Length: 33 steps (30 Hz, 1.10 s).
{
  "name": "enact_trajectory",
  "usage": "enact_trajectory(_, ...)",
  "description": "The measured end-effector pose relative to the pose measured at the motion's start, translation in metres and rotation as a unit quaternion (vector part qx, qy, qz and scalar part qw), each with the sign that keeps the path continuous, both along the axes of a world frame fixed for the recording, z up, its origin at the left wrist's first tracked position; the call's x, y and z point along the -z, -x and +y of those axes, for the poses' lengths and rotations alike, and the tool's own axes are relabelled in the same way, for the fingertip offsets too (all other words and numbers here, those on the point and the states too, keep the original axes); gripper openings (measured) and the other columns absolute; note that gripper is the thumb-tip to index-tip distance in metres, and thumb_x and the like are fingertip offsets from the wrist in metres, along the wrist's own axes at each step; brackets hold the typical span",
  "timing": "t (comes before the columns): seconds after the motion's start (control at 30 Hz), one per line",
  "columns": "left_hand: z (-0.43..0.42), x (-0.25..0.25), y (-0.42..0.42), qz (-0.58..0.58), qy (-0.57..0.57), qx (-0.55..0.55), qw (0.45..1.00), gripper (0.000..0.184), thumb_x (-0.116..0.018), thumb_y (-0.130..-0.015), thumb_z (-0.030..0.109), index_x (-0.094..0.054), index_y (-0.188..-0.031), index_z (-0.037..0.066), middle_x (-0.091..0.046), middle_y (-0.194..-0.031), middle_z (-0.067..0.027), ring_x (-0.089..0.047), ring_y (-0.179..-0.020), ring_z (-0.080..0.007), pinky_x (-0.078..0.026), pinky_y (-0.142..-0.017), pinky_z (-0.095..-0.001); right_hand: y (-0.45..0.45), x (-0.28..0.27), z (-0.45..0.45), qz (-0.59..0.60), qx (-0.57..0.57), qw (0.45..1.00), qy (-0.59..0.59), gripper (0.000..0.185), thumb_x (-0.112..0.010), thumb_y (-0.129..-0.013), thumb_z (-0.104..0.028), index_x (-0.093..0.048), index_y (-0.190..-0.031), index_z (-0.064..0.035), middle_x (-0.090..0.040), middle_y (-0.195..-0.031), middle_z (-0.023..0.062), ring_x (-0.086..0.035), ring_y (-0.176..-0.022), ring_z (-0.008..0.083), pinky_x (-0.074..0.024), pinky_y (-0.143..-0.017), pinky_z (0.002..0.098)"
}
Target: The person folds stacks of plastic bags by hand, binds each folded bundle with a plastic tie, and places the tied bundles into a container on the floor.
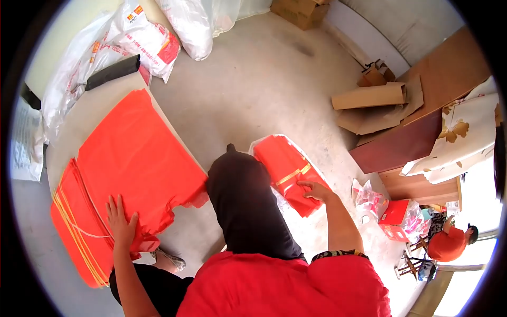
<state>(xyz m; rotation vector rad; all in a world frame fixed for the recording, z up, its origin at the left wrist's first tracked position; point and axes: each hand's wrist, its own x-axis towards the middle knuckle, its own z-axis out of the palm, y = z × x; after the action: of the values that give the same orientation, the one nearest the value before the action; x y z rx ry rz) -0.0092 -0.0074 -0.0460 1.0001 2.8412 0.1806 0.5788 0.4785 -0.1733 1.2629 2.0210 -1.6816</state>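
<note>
Red sheets of thin material (132, 153) lie spread over a pale board at the left. My left hand (122, 224) rests on their lower part, fingers spread. Beside it lies a red stack (79, 232) with yellow strips and a white string across it. To the right of my dark-clad knee is a folded red bundle (280, 158) with a yellow band around it. My right hand (315, 190) touches this bundle near the band, index finger extended and the other fingers partly curled.
White plastic bags (137, 39) and a black roll (112, 72) are at the upper left. Cardboard pieces (369, 96) lie at the right, near a floral cloth (457, 132). A red box (395, 212) stands lower right; beyond it another person (449, 243) sits.
</note>
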Motion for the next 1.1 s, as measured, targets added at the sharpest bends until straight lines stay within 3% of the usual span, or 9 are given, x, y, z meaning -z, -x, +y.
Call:
enact_trajectory(0.27,0.001,-0.001,-0.002,-0.005,0.013,0.001,1.000,0.083,-0.069,-0.096,0.029,-0.027,-0.167,0.022,-0.013,-0.176,-0.0104,-0.012,-0.161,-0.0403,-0.020,-0.123,-0.0646,0.012,-0.046,0.023,-0.096,-0.062,0.993,-0.016,0.054,-0.072,-0.087,0.004,-0.068,-0.136,-0.0176,-0.064,-0.137,0.0081,-0.059,-0.128,0.0217,-0.0470,-0.110,0.0320)
enact_trajectory(0.37,0.003,-0.004,-0.002,-0.013,0.012,-0.008,1.000,0.085,-0.071,-0.094,0.028,-0.027,-0.167,0.023,-0.012,-0.176,-0.0103,-0.012,-0.161,-0.0390,-0.018,-0.124,-0.0657,0.001,-0.013,0.023,-0.072,-0.126,0.985,-0.095,0.048,-0.075,-0.084,0.000,-0.071,-0.128,-0.0181,-0.058,-0.141,0.0115,-0.053,-0.136,0.0295,-0.0465,-0.113,0.0392)
enact_trajectory(0.47,0.002,-0.001,0.000,-0.013,0.014,-0.009,1.000,0.085,-0.071,-0.094,0.028,-0.027,-0.167,0.024,-0.012,-0.177,-0.0100,-0.011,-0.161,-0.0395,-0.018,-0.124,-0.0661,0.006,0.007,-0.014,-0.079,-0.073,0.928,-0.356,0.047,-0.077,-0.080,-0.005,-0.073,-0.124,-0.0194,-0.046,-0.152,0.0133,-0.041,-0.146,0.0381,-0.0440,-0.115,0.0488)
enact_trajectory(0.5,0.001,0.000,0.001,-0.012,0.013,-0.006,1.000,0.085,-0.071,-0.094,0.028,-0.027,-0.167,0.024,-0.012,-0.177,-0.0101,-0.011,-0.161,-0.0397,-0.018,-0.124,-0.0662,0.017,-0.007,-0.026,-0.134,-0.071,0.923,-0.353,0.056,-0.081,-0.081,-0.016,-0.067,-0.134,-0.0226,-0.029,-0.165,0.0127,-0.028,-0.153,0.0408,-0.0407,-0.117,0.0549)
enact_trajectory(0.6,0.001,0.003,0.001,-0.010,0.010,-0.002,1.000,0.085,-0.071,-0.094,0.028,-0.027,-0.167,0.023,-0.012,-0.176,-0.0105,-0.011,-0.161,-0.0403,-0.019,-0.124,-0.0662,0.052,-0.036,-0.069,-0.147,-0.106,0.887,-0.425,0.067,-0.080,-0.085,-0.030,-0.056,-0.147,-0.0262,-0.025,-0.169,0.0136,-0.026,-0.154,0.0394,-0.0360,-0.121,0.0539)
enact_trajectory(0.63,0.001,0.003,0.001,-0.008,0.010,-0.003,1.000,0.085,-0.071,-0.094,0.028,-0.027,-0.167,0.023,-0.012,-0.176,-0.0107,-0.012,-0.161,-0.0405,-0.019,-0.124,-0.0662,0.056,-0.027,-0.076,-0.190,-0.126,0.871,-0.436,0.075,-0.077,-0.087,-0.042,-0.048,-0.155,-0.0287,-0.017,-0.173,0.0135,-0.023,-0.157,0.0387,-0.0305,-0.124,0.0545)
enact_trajectory(0.73,0.003,-0.003,-0.002,-0.008,0.026,-0.002,1.000,0.080,-0.067,-0.099,0.029,-0.026,-0.167,0.023,-0.012,-0.176,-0.0103,-0.012,-0.161,-0.0397,-0.020,-0.125,-0.0620,0.054,-0.001,-0.084,-0.156,-0.110,0.849,-0.493,0.065,-0.070,-0.088,-0.045,-0.057,-0.148,-0.0229,-0.031,-0.168,0.0175,-0.033,-0.151,0.0409,-0.0336,-0.119,0.0612)
enact_trajectory(0.93,-0.003,0.004,0.002,0.009,-0.016,0.028,0.999,0.087,-0.073,-0.092,0.032,-0.030,-0.166,0.019,-0.016,-0.175,-0.0156,-0.016,-0.159,-0.0432,-0.023,-0.121,-0.0659,0.060,-0.017,-0.075,-0.185,-0.107,0.881,-0.422,0.074,-0.079,-0.086,-0.033,-0.050,-0.154,-0.0271,-0.024,-0.170,0.0134,-0.024,-0.156,0.0383,-0.0254,-0.126,0.0546)
enact_trajectory(1.1,-0.001,0.000,-0.004,0.016,-0.024,0.018,0.999,0.088,-0.074,-0.090,0.039,-0.033,-0.165,0.017,-0.018,-0.174,-0.0177,-0.017,-0.159,-0.0436,-0.024,-0.120,-0.0658,0.077,0.006,-0.035,-0.031,0.008,0.850,-0.526,0.061,-0.076,-0.091,-0.021,-0.053,-0.147,-0.0102,-0.039,-0.160,0.0193,-0.036,-0.148,0.0418,-0.0336,-0.121,0.0540)
